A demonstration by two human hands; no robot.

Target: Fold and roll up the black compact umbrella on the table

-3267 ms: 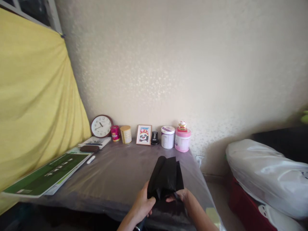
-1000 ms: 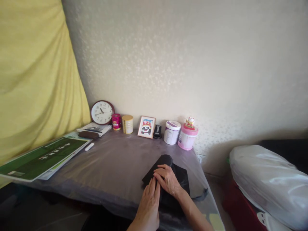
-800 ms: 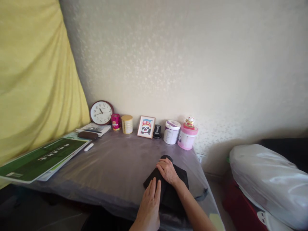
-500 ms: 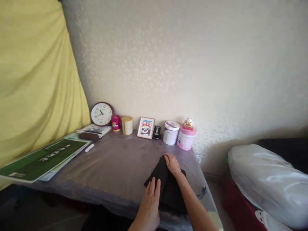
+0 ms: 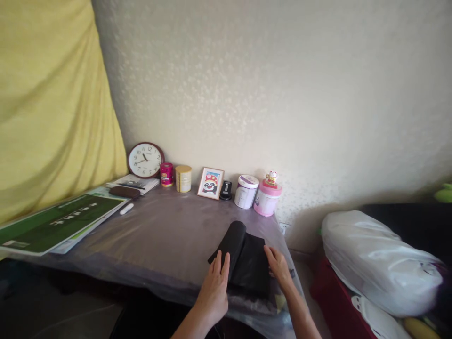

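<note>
A folded black cloth (image 5: 251, 263) lies near the table's front right corner, its left part doubled over into a thick rounded fold. My left hand (image 5: 216, 289) rests on that fold at its near left side, fingers stretched out and flat. At the cloth's right edge is my right hand (image 5: 278, 266), with thumb and fingers pinching the edge. A small dark piece, too little shown to name, sticks out just beyond the right hand.
Along the wall stand a clock (image 5: 146, 160), a pink tin (image 5: 166, 175), a yellow-lidded jar (image 5: 183, 180), a framed panda picture (image 5: 211, 183), a black stapler-like object (image 5: 226, 190) and two tubs (image 5: 246, 193). Green boards (image 5: 63, 223) lie left. A white plastic bag (image 5: 377, 259) sits right.
My right hand has moved from the cloth's far top edge down to its right edge. The right part of the cloth now shows more openly. My left hand stays on the fold.
</note>
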